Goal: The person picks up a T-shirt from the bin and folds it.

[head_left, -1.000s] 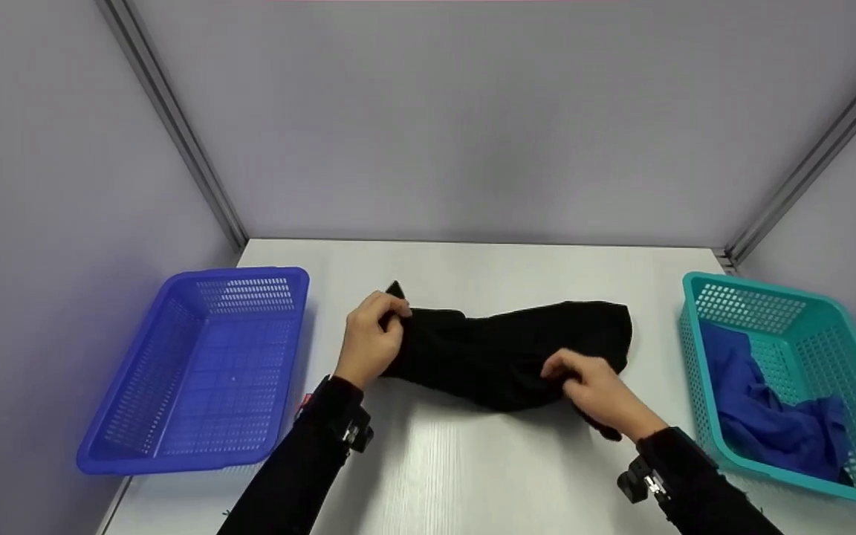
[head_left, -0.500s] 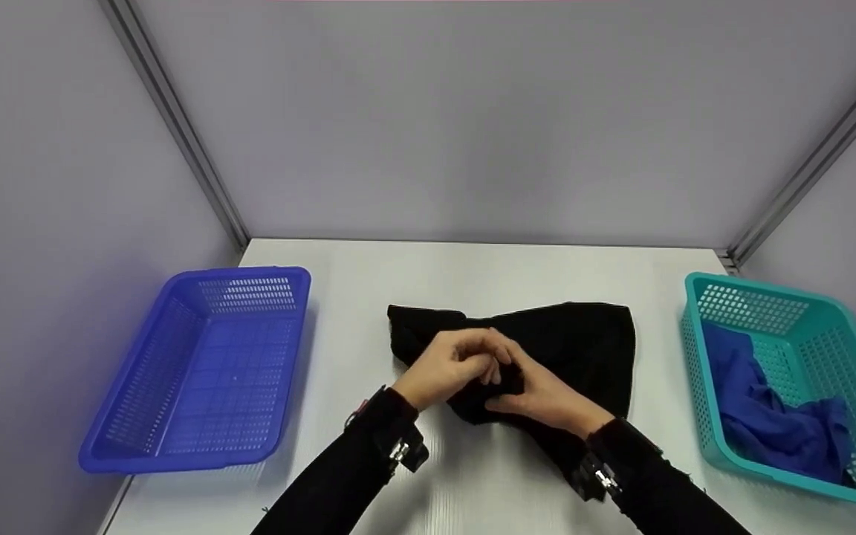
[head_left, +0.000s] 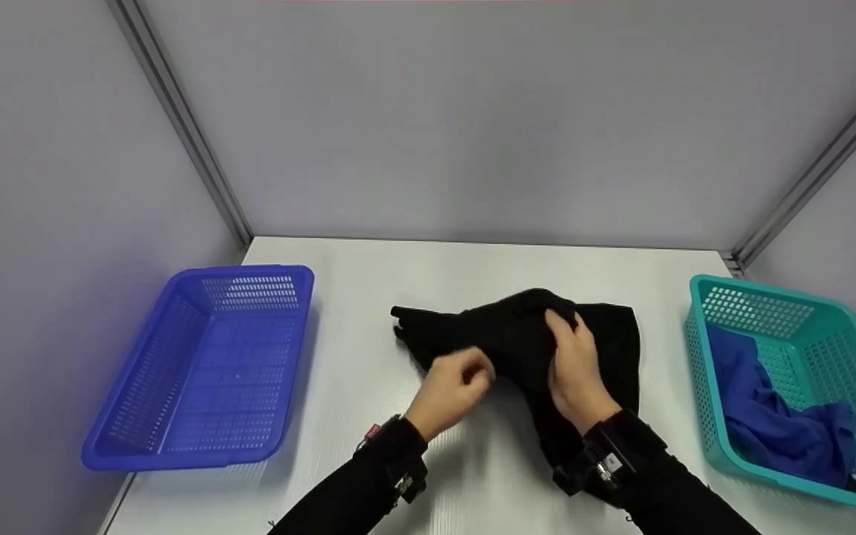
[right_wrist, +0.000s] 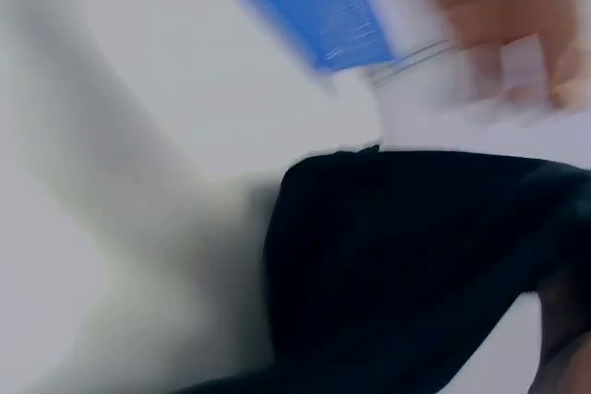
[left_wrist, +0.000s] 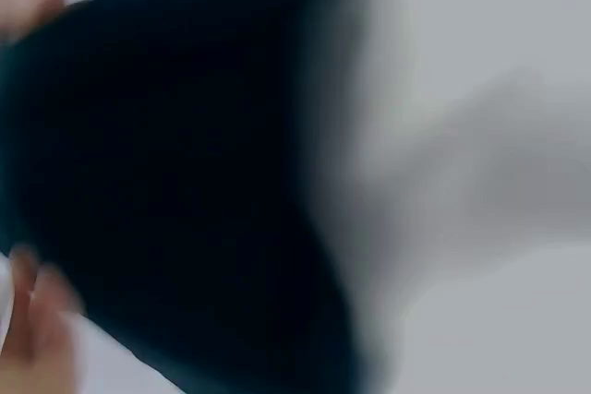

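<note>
A crumpled black garment point(head_left: 506, 331) lies across the middle of the white table, its near end trailing beneath the right wrist. My right hand point(head_left: 576, 368) grips its raised middle, with the thumb on top and the other fingers hidden behind cloth. Left of that, my left hand point(head_left: 452, 390) hovers by the garment's near edge, fingers loosely bent toward the thumb and holding nothing. Seen from the right wrist, the left hand point(right_wrist: 512, 16) is blurred and apart from the black fabric point(right_wrist: 406, 256). In the left wrist view the fabric point(left_wrist: 175, 173) fills much of the picture.
A blue plastic basket point(head_left: 296, 357) stands at the table's left side. On the right is a teal basket point(head_left: 695, 357) with a blue cloth point(head_left: 785, 423) inside. Grey partition walls point(head_left: 487, 126) enclose the table's back and sides.
My left hand has come off the garment's left end and moved right and nearer. The right hand now grips the garment's middle, which is raised and bunched; its near end trails toward me.
</note>
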The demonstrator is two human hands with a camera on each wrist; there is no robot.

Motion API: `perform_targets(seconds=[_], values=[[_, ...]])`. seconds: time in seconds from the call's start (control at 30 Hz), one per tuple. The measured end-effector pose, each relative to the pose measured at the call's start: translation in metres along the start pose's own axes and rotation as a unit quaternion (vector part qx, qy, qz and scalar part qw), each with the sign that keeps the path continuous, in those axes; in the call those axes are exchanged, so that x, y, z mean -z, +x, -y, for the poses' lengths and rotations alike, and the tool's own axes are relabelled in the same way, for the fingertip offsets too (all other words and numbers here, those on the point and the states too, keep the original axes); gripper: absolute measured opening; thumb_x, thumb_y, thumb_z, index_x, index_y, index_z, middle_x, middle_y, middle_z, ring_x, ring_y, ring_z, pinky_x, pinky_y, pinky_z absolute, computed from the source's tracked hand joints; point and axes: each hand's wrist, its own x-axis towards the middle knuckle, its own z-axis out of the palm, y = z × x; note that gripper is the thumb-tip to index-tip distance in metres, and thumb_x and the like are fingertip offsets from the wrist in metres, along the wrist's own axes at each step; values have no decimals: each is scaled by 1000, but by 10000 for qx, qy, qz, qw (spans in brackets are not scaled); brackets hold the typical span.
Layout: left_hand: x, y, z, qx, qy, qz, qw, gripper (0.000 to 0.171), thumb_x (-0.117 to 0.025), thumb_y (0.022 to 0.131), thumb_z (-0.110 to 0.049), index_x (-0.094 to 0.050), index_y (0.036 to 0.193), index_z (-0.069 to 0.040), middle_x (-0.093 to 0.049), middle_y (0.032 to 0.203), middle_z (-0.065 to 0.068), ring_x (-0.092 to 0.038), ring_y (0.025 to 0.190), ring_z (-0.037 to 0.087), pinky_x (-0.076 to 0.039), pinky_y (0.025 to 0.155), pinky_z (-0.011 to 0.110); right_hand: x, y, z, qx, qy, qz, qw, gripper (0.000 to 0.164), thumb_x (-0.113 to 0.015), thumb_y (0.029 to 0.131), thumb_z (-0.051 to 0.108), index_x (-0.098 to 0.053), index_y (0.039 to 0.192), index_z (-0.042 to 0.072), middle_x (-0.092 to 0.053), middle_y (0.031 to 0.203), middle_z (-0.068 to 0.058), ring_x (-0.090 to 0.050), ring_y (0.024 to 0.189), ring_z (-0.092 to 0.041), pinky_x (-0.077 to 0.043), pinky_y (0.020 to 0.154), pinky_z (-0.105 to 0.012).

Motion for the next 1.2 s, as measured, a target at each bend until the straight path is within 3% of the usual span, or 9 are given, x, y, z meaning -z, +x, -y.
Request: perform_targets(seconds=[0.1, 0.2, 0.27, 0.43, 0.57, 0.73, 0.97, 1.1, 1.2], values=[[-20, -11, 4, 860, 259, 852, 9923, 56, -79, 90, -37, -59, 133, -7, -66, 128, 10, -67, 110, 24, -55, 90, 38, -11, -5, 12, -129, 1205, 250, 9923, 28, -45, 112, 22, -46, 132, 3, -59, 123, -4, -63, 113, -13, -52, 98, -28], [-38, -15, 0, 1546, 99, 1185, 9808, 111, -87, 77, -56, -30, 159, -7, -43, 158, 20, -53, 137, 34, -48, 107, 47, -23, -11, 23, -67, 1763, 548, 9828, 28, -45, 113, 24, -44, 132, 5, -61, 121, -5, -65, 115, -17, -54, 99, -34], [-48, -15, -6, 1839, -223, 1374, 9730, 124, -88, 75, -57, -19, 163, -6, -36, 162, 22, -48, 141, 34, -45, 111, 46, -29, -14, 31, 52, 1971, 752, 9775, 29, -43, 113, 25, -43, 134, 5, -62, 126, -8, -65, 121, -21, -53, 102, -38], [-62, -10, -19, 1748, 335, 1499, 9726, 78, -78, 87, -42, -50, 144, 3, -63, 135, 20, -65, 119, 31, -54, 97, 40, -34, -14, 44, 397, 2148, 982, 9709, 35, -39, 114, 25, -38, 141, 4, -56, 140, -16, -59, 132, -29, -49, 108, -45], [-52, -3, -9, 1862, 1042, 764, 9740, 35, -64, 97, -15, -63, 126, 5, -72, 115, 25, -72, 102, 38, -59, 83, 49, -28, -7, 53, 609, 2207, 792, 9702, 35, -40, 113, 26, -36, 142, 7, -56, 141, -18, -60, 131, -30, -50, 107, -47], [-16, 8, 19, 2102, 504, -407, 9755, 27, -54, 94, 5, -57, 120, -3, -70, 112, 24, -70, 94, 35, -57, 81, 49, -3, 8, 62, 993, 2330, -112, 9673, 30, -44, 111, 25, -37, 138, 14, -57, 132, -13, -64, 118, -25, -54, 99, -40], [38, 34, 25, 1196, 807, -1361, 9801, 19, -46, 97, -2, -61, 107, -9, -70, 102, 10, -66, 90, 28, -53, 81, 46, 22, 18, 66, 1792, 1762, -1074, 9619, 16, -43, 111, 16, -37, 126, 13, -52, 116, -10, -56, 107, -21, -46, 98, -35], [68, 41, 22, 115, 1702, -778, 9823, 17, -67, 95, -23, -71, 109, -13, -71, 102, 2, -69, 91, 24, -55, 80, 46, 33, 20, 76, 2524, 970, -1341, 9534, 17, -52, 107, 9, -45, 122, 5, -56, 113, -11, -54, 112, -22, -40, 104, -33], [86, 42, 26, -509, 2564, -127, 9651, 35, -82, 88, -38, -72, 112, -15, -67, 100, 0, -69, 87, 21, -57, 77, 44, 41, 20, 86, 2895, 520, -1710, 9404, 16, -60, 101, 3, -56, 116, 1, -62, 105, -13, -60, 103, -24, -44, 96, -31]])
